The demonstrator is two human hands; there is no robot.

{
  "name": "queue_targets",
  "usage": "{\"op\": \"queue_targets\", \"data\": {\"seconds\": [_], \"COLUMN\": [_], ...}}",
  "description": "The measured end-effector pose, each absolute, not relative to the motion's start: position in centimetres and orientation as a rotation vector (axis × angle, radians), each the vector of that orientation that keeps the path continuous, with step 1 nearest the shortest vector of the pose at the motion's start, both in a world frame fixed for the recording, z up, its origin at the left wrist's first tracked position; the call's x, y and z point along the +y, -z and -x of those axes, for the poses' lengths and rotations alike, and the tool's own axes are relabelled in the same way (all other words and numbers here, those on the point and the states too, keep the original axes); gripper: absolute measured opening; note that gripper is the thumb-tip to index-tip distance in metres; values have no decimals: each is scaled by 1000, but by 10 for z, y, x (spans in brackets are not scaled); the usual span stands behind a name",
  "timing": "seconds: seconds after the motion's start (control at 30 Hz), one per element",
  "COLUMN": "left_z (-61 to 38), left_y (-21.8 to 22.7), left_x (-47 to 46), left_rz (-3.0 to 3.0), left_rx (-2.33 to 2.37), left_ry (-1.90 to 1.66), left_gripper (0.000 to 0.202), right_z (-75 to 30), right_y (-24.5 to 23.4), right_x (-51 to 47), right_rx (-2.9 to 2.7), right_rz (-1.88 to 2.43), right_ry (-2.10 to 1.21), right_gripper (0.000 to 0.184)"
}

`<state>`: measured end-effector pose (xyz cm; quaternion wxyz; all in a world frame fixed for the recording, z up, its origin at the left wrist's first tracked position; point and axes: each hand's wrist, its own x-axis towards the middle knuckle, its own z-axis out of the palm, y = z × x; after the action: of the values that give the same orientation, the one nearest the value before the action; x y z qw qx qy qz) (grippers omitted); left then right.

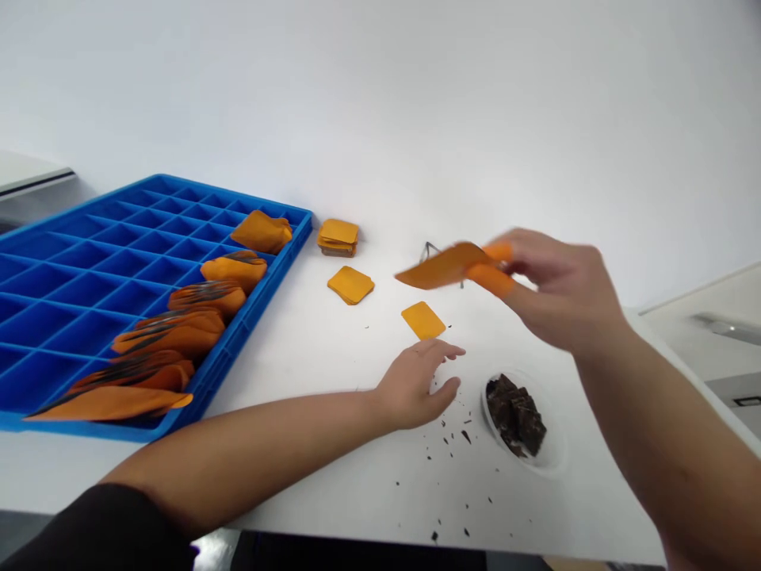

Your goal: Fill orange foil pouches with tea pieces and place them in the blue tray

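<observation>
My right hand, with orange covers on the thumb and a finger, pinches a thin orange sheet above the table. The sheet is slightly curved and blurred. Below it, my left hand hovers over or rests on the table, fingers apart and holding nothing. Just beyond its fingertips lies a single flat orange piece. Dark flakes are scattered beside the left hand. To its right stands a clear round bowl with dark brown, crumpled pieces in it.
On the left is a blue compartment tray, its right-hand column filled with bundles of orange sheets. A small orange stack and a taller one sit beside it. A thin metal frame is partly hidden behind the held sheet.
</observation>
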<state>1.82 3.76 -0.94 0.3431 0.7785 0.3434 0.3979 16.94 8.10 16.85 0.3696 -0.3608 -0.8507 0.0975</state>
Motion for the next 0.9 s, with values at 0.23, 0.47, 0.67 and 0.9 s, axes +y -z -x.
{"op": "queue_targets", "data": {"seconds": [0.23, 0.47, 0.67, 0.9], "left_z": [-21, -25, -31, -32], "left_y": [13, 15, 23, 27], "left_x": [39, 43, 45, 45], "left_rz": [-2116, -2202, -2207, -2119], "left_rx": [817, 771, 706, 708], "left_ry": [-1102, -1152, -1227, -1254], "left_gripper": [32, 5, 6, 9], "right_z": [18, 105, 108, 105], "right_y": [-154, -106, -90, -89], "right_x": [184, 243, 239, 229], "right_rx": [-2310, -2547, -2621, -2709], "right_rz": [742, 919, 907, 1026], "right_ry": [-385, -262, -104, 34], "right_gripper": [22, 26, 26, 20]}}
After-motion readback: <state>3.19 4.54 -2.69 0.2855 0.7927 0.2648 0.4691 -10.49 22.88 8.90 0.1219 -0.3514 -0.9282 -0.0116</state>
